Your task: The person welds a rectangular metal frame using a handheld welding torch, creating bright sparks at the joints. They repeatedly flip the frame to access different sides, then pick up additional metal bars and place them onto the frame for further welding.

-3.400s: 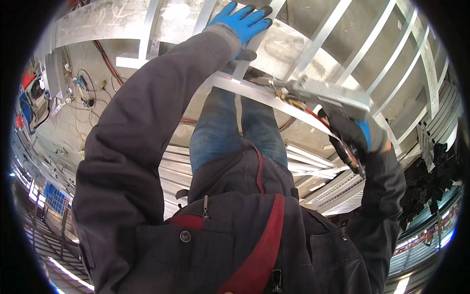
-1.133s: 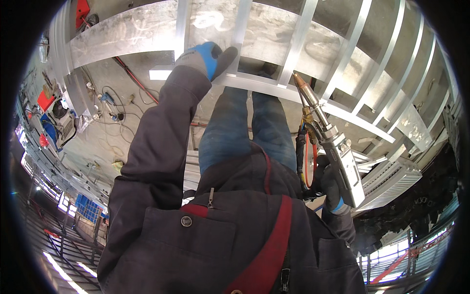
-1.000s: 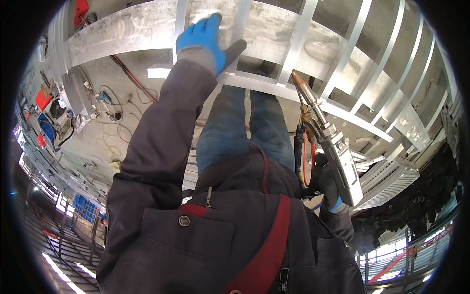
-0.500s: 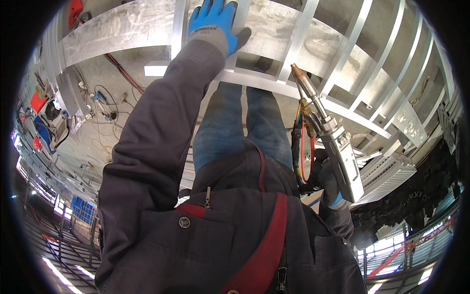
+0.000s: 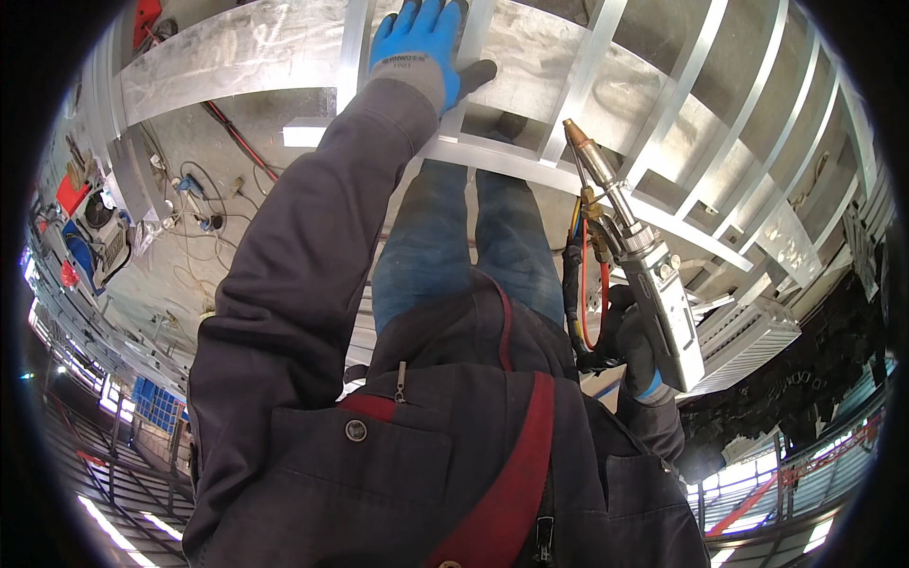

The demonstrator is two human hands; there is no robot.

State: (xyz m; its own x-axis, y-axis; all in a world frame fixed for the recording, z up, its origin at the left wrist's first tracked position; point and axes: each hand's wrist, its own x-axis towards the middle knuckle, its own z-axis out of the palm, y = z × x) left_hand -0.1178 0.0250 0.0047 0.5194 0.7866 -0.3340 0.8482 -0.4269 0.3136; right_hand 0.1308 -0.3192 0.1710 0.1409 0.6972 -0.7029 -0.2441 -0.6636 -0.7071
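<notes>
My left hand (image 5: 415, 59), in a blue and grey work glove, rests on a silvery metal bar (image 5: 451, 123) of a ladder-like frame, fingers stretched forward and thumb out to the right. The frame's near rail (image 5: 516, 159) crosses in front of my legs. At the right, my right hand (image 5: 638, 343), in a dark glove with a blue edge, is wrapped round a handheld welding gun (image 5: 660, 289). Its copper-coloured nozzle (image 5: 575, 133) points up and left, apparently above the frame. The gun's body hides part of the right-hand fingers.
A broad metal plate (image 5: 227, 62) runs behind the frame's bars. Red and black cables (image 5: 237, 140) and thin wires (image 5: 204, 194) lie on the floor to the left. Red and yellow leads (image 5: 603, 293) hang beside the gun. Stacked pale profiles (image 5: 753, 343) lie at the right.
The frame's left part and my left hand appear very slightly farther right in view. Both hands keep their poses, and the gun has barely moved.
</notes>
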